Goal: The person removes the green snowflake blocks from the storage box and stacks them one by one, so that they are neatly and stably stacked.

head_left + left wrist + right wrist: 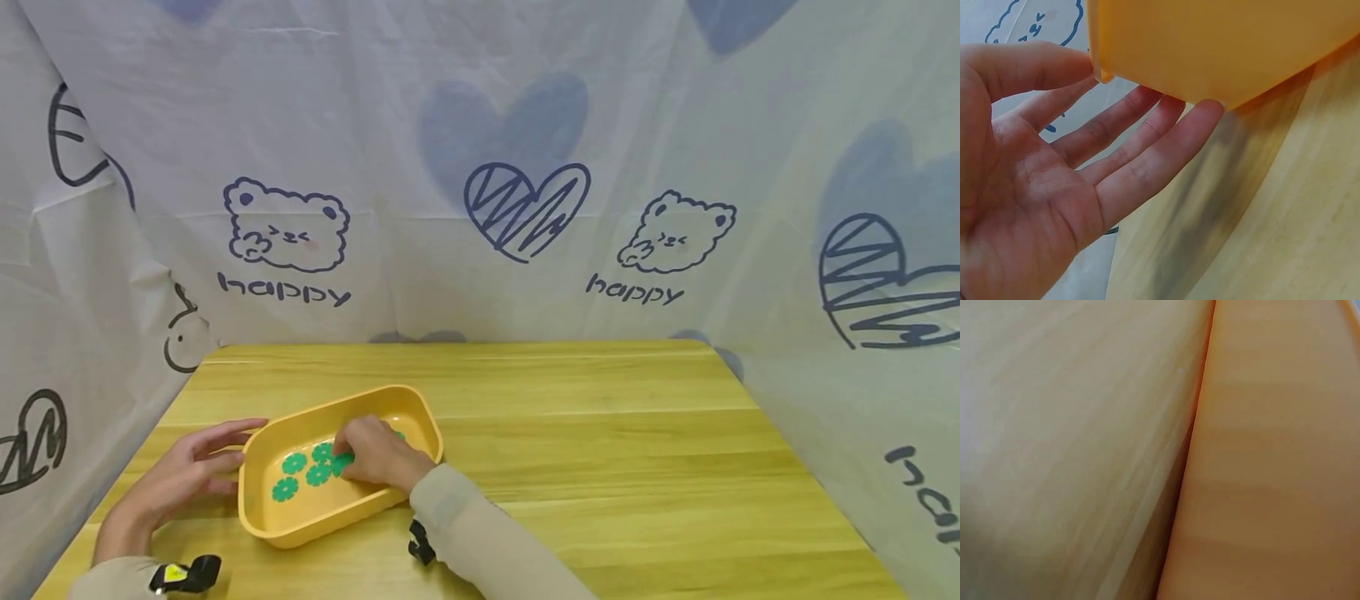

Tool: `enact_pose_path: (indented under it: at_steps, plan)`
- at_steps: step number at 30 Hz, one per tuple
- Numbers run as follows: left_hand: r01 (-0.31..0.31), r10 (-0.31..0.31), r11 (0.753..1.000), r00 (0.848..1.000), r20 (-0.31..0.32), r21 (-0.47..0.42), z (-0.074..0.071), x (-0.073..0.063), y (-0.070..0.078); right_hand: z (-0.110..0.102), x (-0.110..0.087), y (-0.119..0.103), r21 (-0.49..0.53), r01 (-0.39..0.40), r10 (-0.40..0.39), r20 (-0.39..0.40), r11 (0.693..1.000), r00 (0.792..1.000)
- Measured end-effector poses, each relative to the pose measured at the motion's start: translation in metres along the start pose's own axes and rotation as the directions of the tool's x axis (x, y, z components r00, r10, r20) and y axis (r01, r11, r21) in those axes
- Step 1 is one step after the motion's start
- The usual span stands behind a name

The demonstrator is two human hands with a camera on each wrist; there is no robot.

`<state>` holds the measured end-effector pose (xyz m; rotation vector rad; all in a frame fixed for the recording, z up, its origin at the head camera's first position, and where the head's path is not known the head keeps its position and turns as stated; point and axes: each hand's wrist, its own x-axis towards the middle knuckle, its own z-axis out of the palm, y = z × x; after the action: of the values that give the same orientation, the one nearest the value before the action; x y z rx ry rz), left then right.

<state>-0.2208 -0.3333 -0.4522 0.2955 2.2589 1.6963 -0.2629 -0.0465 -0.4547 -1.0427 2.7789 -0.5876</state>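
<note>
A yellow tray (300, 530) stands slanted on the table, with several green snowflake-shaped plastic discs (285, 488) lying flat on its floor. My left hand (191, 467) is at the tray's left end, fingers spread and nearly straight. In the left wrist view its fingertips touch the end wall (1210, 50) of the tray, some at the rim and some lower down. My right hand (382, 454) reaches over the near rim into the tray, its fingers bent down, thumb and forefinger around a green disc (342, 463). Another green disc shows partly behind this hand.
The wood-grain table (600, 467) extends to the right of the tray. A pale cloth (405, 250) printed with hearts and bears hangs behind and on both sides. Black wrist straps (422, 543) sit on both sleeves. The right wrist view shows the tray's outer wall (1272, 456) beside the tabletop.
</note>
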Motion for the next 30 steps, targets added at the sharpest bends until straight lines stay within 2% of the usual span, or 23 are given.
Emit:
enact_pose_path:
  at_steps: [8,14,20,25,30]
  plan:
    - [0.0,0.0,1.0,1.0,-0.001,0.009,-0.001,0.001,0.0,-0.003,0.0,0.0,-0.028,0.064,-0.062,0.055,0.998,0.997]
    - [0.009,-0.009,1.0,1.0,-0.005,0.018,-0.002,0.001,-0.001,-0.006,-0.001,-0.001,-0.105,0.112,-0.102,0.098,0.988,0.99]
    - [-0.016,0.016,1.0,1.0,0.008,0.004,-0.002,-0.001,-0.003,-0.01,-0.003,-0.003,-0.193,0.16,-0.135,0.136,0.968,0.981]
    - [-0.023,0.023,1.0,1.0,0.01,0.003,-0.001,-0.001,-0.003,-0.011,-0.005,0.003,-0.136,0.123,-0.106,0.127,0.983,0.986]
    - [-0.015,0.015,1.0,1.0,0.004,0.005,-0.001,0.0,-0.001,-0.02,-0.01,0.009,-0.011,0.086,-0.084,0.11,0.996,0.99]
